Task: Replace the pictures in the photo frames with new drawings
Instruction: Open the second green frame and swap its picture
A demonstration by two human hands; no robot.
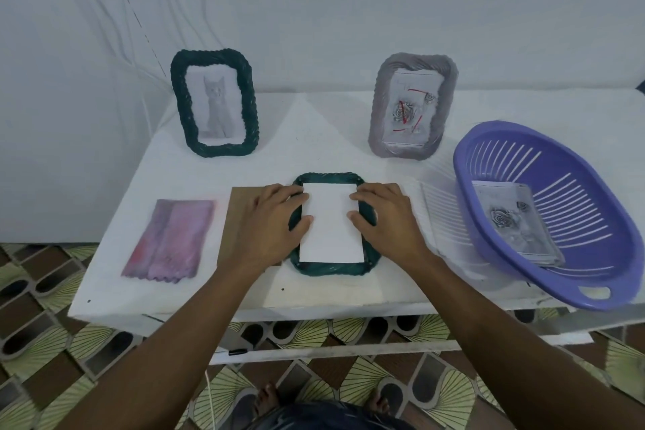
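Seating sheet (pixel 331 223), blank side up, in flat frame (pixel 333 269) at table centre. Left hand (pixel 275 220) and right hand (pixel 387 220) are both loose, fingers pressing the sheet edges, gripping nothing. Next, I reckon: fit the board (pixel 239 206), which is pinned under my left hand. Basket (pixel 467 206) and cloth (pixel 171 241) are off to the sides.

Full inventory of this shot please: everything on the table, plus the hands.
table: 1, white, across the middle
green frame: 1, dark green, upright, back left
cat drawing: 1, grey, inside green frame
grey frame: 1, grey, upright, back right, rose picture inside
flat frame: 1, dark green, lying front centre
paper: 1, white, on flat frame
board: 1, brown, under left hand
cloth: 1, pink, front left
basket: 1, purple, right, rose print inside
left hand: on paper's left edge
right hand: on paper's right edge
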